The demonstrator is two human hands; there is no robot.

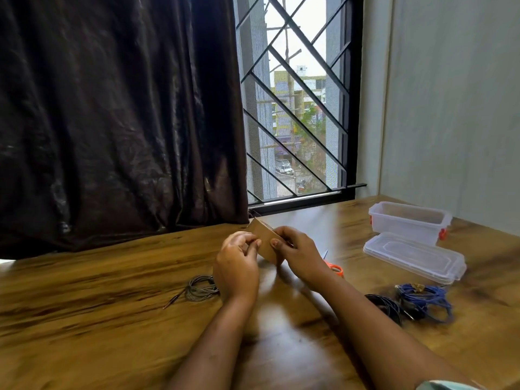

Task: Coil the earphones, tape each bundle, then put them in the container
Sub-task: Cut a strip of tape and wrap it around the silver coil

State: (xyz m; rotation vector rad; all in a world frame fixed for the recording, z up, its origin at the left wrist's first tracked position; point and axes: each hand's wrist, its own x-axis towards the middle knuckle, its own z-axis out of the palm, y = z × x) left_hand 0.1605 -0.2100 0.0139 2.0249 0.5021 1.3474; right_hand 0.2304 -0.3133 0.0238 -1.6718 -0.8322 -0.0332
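Note:
A roll of brown tape (264, 240) is held up above the table between both hands. My right hand (298, 253) grips its right side, and my left hand (237, 261) pinches at its left edge with thumb and fingertips. A coiled grey earphone (201, 288) lies on the table just left of my left wrist, its plug pointing left. A coiled black earphone (387, 306) and a blue earphone bundle (425, 298) with a bit of brown tape on it lie at the right. The clear plastic container (409, 220) stands uncovered at the back right.
The container's clear lid (415, 257) lies flat in front of it. Orange-handled scissors (336, 270) lie behind my right wrist. A dark curtain (118, 122) hangs at the table's back left, and a barred window (298, 108) is behind the table.

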